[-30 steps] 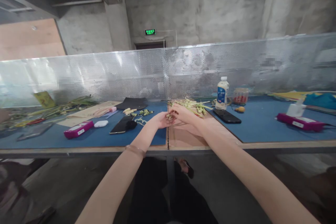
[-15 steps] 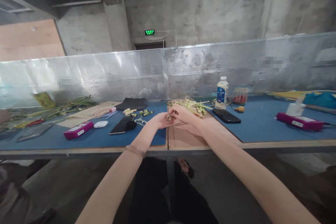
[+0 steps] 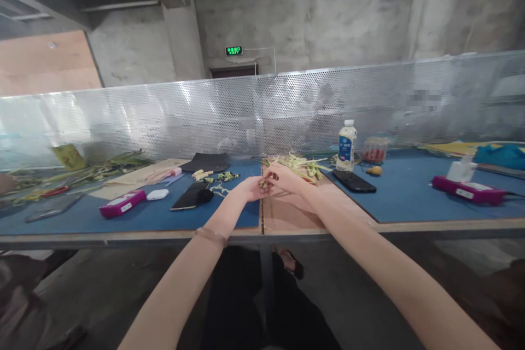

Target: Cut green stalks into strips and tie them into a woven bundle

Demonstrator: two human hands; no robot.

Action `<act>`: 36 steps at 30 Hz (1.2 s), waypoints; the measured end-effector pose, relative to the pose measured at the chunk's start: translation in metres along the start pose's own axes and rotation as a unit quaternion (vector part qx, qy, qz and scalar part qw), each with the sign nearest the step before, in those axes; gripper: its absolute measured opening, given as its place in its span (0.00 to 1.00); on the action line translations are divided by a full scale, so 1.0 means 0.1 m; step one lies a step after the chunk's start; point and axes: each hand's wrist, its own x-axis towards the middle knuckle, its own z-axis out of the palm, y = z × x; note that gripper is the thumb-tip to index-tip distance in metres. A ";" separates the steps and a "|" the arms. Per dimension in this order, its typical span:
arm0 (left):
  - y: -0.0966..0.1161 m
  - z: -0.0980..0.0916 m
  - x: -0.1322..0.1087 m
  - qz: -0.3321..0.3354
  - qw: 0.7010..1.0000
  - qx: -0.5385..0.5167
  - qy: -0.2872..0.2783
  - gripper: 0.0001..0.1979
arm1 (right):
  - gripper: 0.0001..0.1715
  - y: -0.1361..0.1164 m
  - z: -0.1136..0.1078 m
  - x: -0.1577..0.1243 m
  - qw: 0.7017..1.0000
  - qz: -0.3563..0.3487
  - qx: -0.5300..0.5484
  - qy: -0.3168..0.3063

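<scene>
My left hand (image 3: 255, 188) and my right hand (image 3: 284, 178) meet over the bare wooden strip (image 3: 283, 219) in the middle of the table. A small greenish-brown plant piece (image 3: 264, 182) shows between their fingertips, mostly covered. The left fingers are closed around it from below. From the right, my other hand bends over and pinches at the same piece. Just behind the hands lies a loose pile of pale green plant strips (image 3: 305, 167). Several small yellow-green pieces (image 3: 227, 176) rest on the blue mat to the left.
Left of my hands lie a black phone (image 3: 188, 197), a white case (image 3: 158, 194) and a magenta device (image 3: 123, 203). To the right stand a bottle (image 3: 346, 145) and a jar (image 3: 375, 149), near another black phone (image 3: 355, 181). A perforated metal screen (image 3: 184, 115) closes off the back.
Both hands stay in the same place over the wooden strip. The right fingers have shifted slightly around the plant piece; everything else on the table is unmoved.
</scene>
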 end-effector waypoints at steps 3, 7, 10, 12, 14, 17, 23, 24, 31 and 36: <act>0.00 0.00 -0.01 0.007 1.000 0.007 0.000 0.15 | 0.11 0.01 0.00 0.01 1.000 -0.005 0.004 0.000; -0.01 0.00 -0.02 0.018 1.000 0.024 0.000 0.15 | 0.11 0.02 0.01 0.03 1.000 -0.001 0.004 -0.002; -0.02 0.02 -0.02 0.030 0.999 0.040 0.004 0.15 | 0.11 0.02 0.01 0.03 1.000 0.004 0.003 -0.008; -0.02 0.03 -0.02 0.041 0.998 0.051 0.009 0.15 | 0.11 0.02 0.00 0.03 1.000 0.008 0.004 -0.010; -0.03 0.05 -0.01 0.055 0.997 0.061 0.011 0.15 | 0.11 0.02 -0.01 0.02 1.000 0.013 0.006 -0.009; -0.02 0.06 -0.01 0.074 0.995 0.069 0.012 0.15 | 0.11 0.03 -0.03 0.01 1.000 0.021 0.012 -0.008; -0.02 0.07 -0.02 0.096 0.993 0.067 0.003 0.15 | 0.11 0.06 -0.03 0.01 0.999 0.030 0.035 -0.010; -0.01 0.07 -0.02 0.099 0.993 0.063 0.002 0.15 | 0.11 0.06 -0.03 0.00 0.999 0.033 0.041 -0.010; 0.06 0.10 -0.08 0.132 0.990 0.038 -0.023 0.15 | 0.12 0.04 -0.10 0.00 0.992 0.094 0.077 0.030; 0.06 0.14 -0.11 0.179 0.982 0.044 -0.051 0.14 | 0.11 0.06 -0.11 0.02 0.981 0.145 0.105 0.073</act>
